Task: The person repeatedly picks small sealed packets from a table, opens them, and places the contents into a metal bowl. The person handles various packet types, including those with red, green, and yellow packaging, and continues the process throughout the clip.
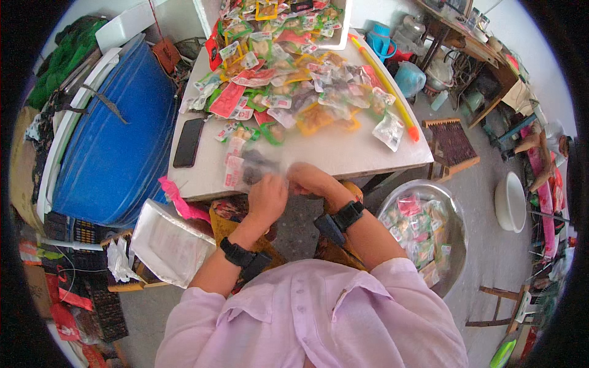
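My left hand [268, 198] is at the front edge of the white table [322, 154], its fingers closed on the edge of a clear packet [253, 170] with red print and dark contents. My right hand [309, 178] is just beside it, fingers curled; whether it holds anything is hidden by blur and its own knuckles. Beyond my hands spreads a pile of small sealed food packets [276, 101], with red, green, yellow and clear wrappers. A silver-white packet [389, 131] lies to the right of the pile. To the left lies a black smartphone [188, 142].
At the table's far end, a white foam box [339, 27] spills packets. A yellow tube [384, 83] lies along the right edge. On the floor at my right stands a metal basin [455, 248] holding packets. At left are a blue barrel [115, 152] and a foil-lined box [172, 244].
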Demonstrator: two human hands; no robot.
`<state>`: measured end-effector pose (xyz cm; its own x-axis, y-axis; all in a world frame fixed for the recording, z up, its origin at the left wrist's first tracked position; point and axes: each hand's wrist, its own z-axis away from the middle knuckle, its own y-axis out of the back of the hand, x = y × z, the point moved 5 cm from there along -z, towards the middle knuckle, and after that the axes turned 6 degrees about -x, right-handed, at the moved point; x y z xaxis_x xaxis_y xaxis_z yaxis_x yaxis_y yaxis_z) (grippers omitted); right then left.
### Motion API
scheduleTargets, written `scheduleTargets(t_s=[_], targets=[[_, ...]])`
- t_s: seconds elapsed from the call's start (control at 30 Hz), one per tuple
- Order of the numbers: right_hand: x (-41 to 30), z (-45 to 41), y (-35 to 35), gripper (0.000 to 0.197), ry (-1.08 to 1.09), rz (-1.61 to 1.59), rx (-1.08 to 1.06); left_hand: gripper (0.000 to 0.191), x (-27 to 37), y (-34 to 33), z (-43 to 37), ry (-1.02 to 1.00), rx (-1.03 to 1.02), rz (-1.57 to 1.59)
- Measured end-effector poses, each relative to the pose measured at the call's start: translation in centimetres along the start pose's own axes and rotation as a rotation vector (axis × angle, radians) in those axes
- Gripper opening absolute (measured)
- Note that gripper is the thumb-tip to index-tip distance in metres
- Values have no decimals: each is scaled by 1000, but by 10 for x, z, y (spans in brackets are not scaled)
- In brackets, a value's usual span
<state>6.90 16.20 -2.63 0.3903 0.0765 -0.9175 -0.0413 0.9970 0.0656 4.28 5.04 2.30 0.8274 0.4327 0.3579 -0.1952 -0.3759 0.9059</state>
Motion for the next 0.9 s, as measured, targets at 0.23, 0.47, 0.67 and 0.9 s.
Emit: scheduleTargets(t_s=[0.23,0.47,0.67,0.9], targets=[[4,-18,-12,18,354,197,47,12,-6,-8,7,30,-27,19],[33,15,-13,28,64,-221,236,10,-4,2,14,-187,248,-12],[26,-4,-47,23,125,-1212,23,12,-3,-4,20,-293,269,10],[-14,17,-58,29,306,-692,124,20,6,11,31,-350,284,-21]])
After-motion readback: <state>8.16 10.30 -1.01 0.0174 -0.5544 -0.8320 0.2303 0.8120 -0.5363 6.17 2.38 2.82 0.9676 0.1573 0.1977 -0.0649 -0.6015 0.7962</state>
